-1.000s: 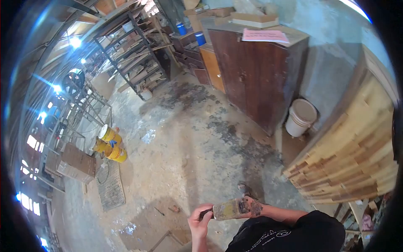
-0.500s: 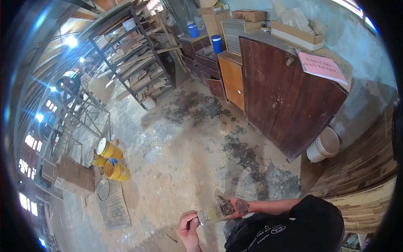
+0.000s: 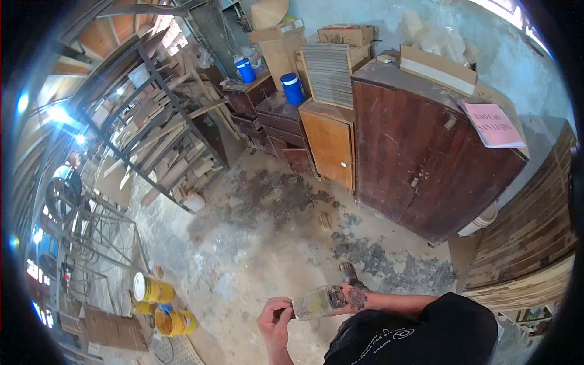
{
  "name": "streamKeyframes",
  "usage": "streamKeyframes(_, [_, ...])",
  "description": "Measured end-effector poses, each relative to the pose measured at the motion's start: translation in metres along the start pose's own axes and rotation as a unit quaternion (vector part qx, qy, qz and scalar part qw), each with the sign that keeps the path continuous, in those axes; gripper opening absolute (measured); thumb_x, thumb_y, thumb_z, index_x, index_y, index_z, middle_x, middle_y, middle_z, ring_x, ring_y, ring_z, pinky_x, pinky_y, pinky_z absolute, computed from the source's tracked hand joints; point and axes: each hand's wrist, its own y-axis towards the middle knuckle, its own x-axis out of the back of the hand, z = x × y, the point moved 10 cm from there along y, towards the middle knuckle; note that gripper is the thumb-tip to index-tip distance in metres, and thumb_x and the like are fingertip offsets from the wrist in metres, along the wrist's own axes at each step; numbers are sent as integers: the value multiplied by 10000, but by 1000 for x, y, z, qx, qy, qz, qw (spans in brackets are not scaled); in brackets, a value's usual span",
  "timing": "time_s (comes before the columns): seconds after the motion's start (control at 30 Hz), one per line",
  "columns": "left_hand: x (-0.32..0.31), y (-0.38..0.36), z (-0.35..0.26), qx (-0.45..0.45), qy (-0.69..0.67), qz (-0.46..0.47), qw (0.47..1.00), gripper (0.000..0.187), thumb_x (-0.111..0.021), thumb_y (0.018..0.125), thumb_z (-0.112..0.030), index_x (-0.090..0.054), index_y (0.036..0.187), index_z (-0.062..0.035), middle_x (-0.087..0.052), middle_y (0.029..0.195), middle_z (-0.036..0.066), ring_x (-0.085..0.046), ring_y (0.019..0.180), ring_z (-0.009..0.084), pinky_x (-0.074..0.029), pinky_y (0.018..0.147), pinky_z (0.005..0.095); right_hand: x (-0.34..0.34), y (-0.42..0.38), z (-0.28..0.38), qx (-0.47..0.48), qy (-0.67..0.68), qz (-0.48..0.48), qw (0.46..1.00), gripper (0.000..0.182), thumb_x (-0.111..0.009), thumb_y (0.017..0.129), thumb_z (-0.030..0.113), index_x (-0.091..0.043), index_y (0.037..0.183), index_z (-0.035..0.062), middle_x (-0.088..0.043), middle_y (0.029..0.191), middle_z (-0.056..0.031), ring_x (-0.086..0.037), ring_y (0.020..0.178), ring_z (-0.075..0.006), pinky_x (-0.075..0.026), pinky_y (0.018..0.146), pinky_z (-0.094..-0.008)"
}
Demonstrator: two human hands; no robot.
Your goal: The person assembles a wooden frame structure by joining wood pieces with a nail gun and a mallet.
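My right hand (image 3: 351,298) reaches in from the right and grips a flat, stained rectangular plate (image 3: 311,305), like a putty scraper. The plate is greyish yellow, with a dark patch at the end by that hand. My left hand (image 3: 277,319) is closed at the plate's other end, with thumb and fingers pinched together. Something small and dark shows between those fingers; I cannot make out what it is. Both hands are in front of my black shirt (image 3: 389,334), above the dusty floor.
Ahead stand a dark wooden cabinet (image 3: 401,158) and an orange-brown one (image 3: 328,144). A wood-filled rack (image 3: 164,131) is at the left. Yellow buckets (image 3: 176,322) stand lower left. Stacked boards (image 3: 523,225) line the right. A foot (image 3: 351,272) shows beyond the plate.
The view has shifted; the cabinets look nearer and the yellow buckets sit lower. A foot has come into view. Both hands stay at the plate, which now lies more level.
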Motion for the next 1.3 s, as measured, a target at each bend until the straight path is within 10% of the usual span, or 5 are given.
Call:
streamKeyframes(0.6, [27, 486, 46, 29, 1, -6, 1000, 107, -612, 875, 66, -655, 965, 28, -675, 1086, 127, -620, 823, 118, -513, 708, 241, 251, 422, -16, 13, -122, -6, 992, 503, -828, 780, 255, -632, 1170, 5, -715, 1067, -101, -638, 909, -136, -533, 840, -320])
streamKeyframes(0.77, [83, 586, 54, 9, 13, -1, 1000, 86, -617, 877, 48, -646, 957, 30, -675, 1065, 123, -602, 802, 113, -499, 690, 244, 239, 551, -67, -19, 159, 35, 986, 505, -821, 792, 238, -627, 1202, 16, -700, 1130, -105, -633, 961, -134, -522, 884, -317])
streamKeyframes(1.13, [310, 770, 31, -49, 41, -41, 997, 89, -570, 920, -10, -652, 953, 3, -665, 985, 72, -583, 766, 101, -469, 677, 234, 153, 854, 20, 35, -37, 179, 983, 511, -817, 799, 188, -618, 1243, 33, -685, 1182, -86, -626, 1052, -160, -493, 955, -327])
streamKeyframes(1.3, [440, 804, 56, 83, -39, -128, 987, 89, -621, 936, -6, -634, 1023, 2, -643, 1061, 75, -606, 947, 143, -499, 829, 288, 81, 980, 3, 25, -35, 277, 960, 512, -815, 800, 184, -617, 1248, 34, -682, 1190, -86, -624, 1064, -165, -489, 962, -330])
